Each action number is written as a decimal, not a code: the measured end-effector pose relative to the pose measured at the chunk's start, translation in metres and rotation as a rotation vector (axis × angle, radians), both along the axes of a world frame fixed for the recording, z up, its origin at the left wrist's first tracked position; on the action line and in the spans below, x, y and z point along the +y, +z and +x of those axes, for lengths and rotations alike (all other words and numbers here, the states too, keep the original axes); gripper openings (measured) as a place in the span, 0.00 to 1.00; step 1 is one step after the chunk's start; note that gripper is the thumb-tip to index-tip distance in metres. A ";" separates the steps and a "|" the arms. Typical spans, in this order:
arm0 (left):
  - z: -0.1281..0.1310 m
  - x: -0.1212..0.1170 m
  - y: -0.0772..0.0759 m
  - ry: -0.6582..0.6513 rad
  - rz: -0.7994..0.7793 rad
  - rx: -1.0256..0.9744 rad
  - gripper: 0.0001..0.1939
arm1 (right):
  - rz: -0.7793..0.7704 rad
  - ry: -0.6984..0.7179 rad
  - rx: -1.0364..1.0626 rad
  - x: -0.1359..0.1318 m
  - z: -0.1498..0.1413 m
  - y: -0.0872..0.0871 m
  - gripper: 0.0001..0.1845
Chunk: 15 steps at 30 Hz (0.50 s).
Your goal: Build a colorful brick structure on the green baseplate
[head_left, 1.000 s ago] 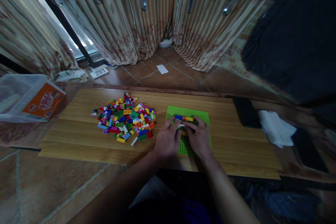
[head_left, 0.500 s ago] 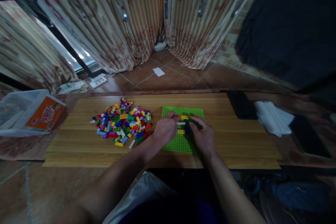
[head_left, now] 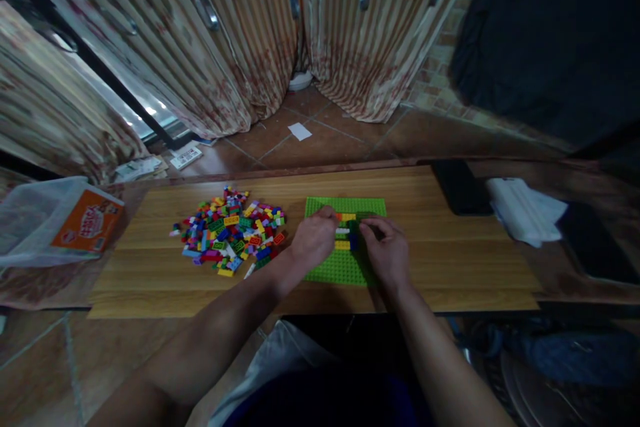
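A green studded baseplate (head_left: 330,273) lies on the wooden board, with a small build of toy building bricks on it. A yellow brick (head_left: 342,245), a white brick (head_left: 342,231), an orange-yellow brick (head_left: 347,217) and a dark blue brick (head_left: 354,241) show between my hands. My left hand (head_left: 315,238) is closed against the build's left side, its fingertips by the white brick; what it grips is hidden. On the other side, my right hand (head_left: 387,248) has thumb and index finger drawn together close to the dark bricks. Anything between them is too small to make out.
Left of the baseplate a pile of mixed bricks (head_left: 230,230) spreads over the wooden board (head_left: 450,260). A clear plastic tub (head_left: 40,213) with an orange label stands at far left. A black case (head_left: 460,188), white tissues (head_left: 525,210) and a dark phone-like slab (head_left: 595,240) lie at right.
The view has shifted slightly. My right thumb and index finger have come closer together. Less of the white brick shows beside my left fingers.
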State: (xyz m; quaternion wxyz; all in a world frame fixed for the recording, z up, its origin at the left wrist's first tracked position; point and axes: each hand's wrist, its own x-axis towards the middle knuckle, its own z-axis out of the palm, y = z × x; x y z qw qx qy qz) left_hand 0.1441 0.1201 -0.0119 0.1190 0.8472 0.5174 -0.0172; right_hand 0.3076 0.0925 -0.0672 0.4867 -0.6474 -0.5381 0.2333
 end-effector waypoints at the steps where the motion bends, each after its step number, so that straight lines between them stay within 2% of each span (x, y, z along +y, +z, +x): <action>1: -0.001 0.000 -0.001 -0.003 0.003 -0.009 0.12 | -0.010 -0.002 -0.031 0.000 -0.002 0.001 0.12; 6: -0.001 -0.004 -0.004 0.044 0.012 -0.032 0.13 | -0.038 0.009 -0.137 0.001 -0.007 0.001 0.11; 15: 0.002 -0.008 -0.004 0.076 0.008 -0.051 0.11 | -0.032 0.028 -0.152 0.002 -0.011 -0.002 0.09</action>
